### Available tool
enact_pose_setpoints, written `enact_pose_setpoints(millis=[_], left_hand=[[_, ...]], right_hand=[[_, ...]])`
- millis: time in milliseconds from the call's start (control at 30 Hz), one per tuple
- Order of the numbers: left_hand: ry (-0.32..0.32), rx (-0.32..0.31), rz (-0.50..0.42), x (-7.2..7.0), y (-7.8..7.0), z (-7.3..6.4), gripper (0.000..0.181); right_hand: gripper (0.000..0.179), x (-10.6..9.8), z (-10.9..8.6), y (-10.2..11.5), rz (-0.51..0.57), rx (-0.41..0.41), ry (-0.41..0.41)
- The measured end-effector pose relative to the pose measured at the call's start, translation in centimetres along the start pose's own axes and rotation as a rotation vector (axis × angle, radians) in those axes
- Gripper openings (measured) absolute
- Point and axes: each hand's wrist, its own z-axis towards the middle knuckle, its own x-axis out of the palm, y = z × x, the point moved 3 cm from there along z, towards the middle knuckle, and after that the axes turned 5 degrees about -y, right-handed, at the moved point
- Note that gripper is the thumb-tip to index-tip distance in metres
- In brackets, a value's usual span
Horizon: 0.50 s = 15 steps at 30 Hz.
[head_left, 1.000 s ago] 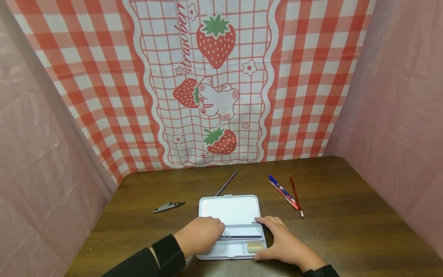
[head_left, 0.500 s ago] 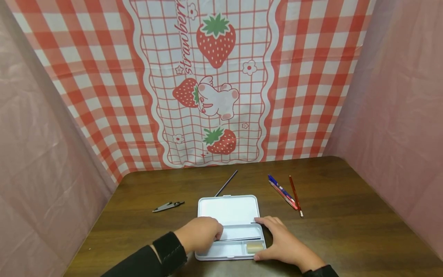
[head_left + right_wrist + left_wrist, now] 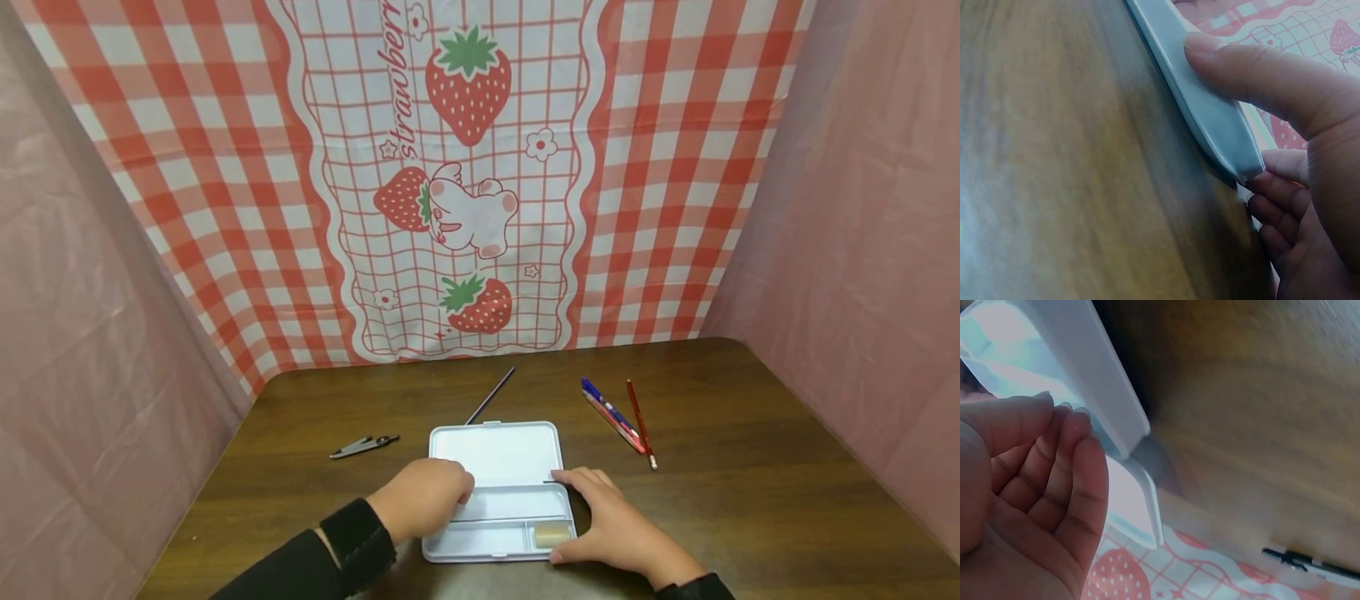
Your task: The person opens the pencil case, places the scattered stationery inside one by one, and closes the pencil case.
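A white pencil case (image 3: 495,454) lies opened on the table, its lid folded back. Its near half has a long compartment, a front compartment and a small corner one holding a beige block (image 3: 552,535). My left hand (image 3: 423,497) is over the left part of the case, fingers bent and thumb tip against the fingertips; in the left wrist view nothing shows between them. A thin dark line runs along the divider beside it. My right hand (image 3: 611,521) grips the case's right end, thumb (image 3: 1229,59) at the near corner and fingers round the far side.
Behind the lid lies a dark pencil (image 3: 491,395), partly hidden by it. A grey compass (image 3: 364,447) is to the left. At the right are a blue pen (image 3: 609,407), a pink pen (image 3: 613,423) and a red pencil (image 3: 641,425). A checked strawberry cloth (image 3: 472,192) hangs behind the table.
My left hand had a dark pencil over the long compartment; it lowered it towards the divider, let go and has moved slightly left and up. The right hand keeps its grip.
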Motion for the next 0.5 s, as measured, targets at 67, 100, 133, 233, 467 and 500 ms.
enact_pose_setpoints(millis=[67,100,133,233,467,500], left_hand=[[-0.008,0.000,0.038,-0.2,0.3,0.0,0.015],[-0.016,0.010,0.076,-0.4,0.5,-0.1,0.012],[-0.028,0.022,0.121,-0.4,0.7,-0.1,0.010],[-0.065,0.058,0.268,-0.7,1.3,-0.3,0.006],[-0.106,0.022,0.429,-2.1,4.9,-1.1,0.012],[-0.113,0.002,0.413,-2.3,5.7,-1.3,0.013]], right_hand=[[0.102,0.0,0.0,0.0,0.000,-0.001,0.001],[0.102,0.0,0.0,0.0,0.001,0.000,0.001],[0.102,0.0,0.0,0.0,0.001,0.000,0.001],[0.102,0.0,-0.1,-0.1,0.001,-0.001,0.002],[0.101,0.0,0.0,-0.1,0.001,-0.008,-0.005],[0.101,0.0,0.0,-0.1,-0.003,-0.012,-0.007]])
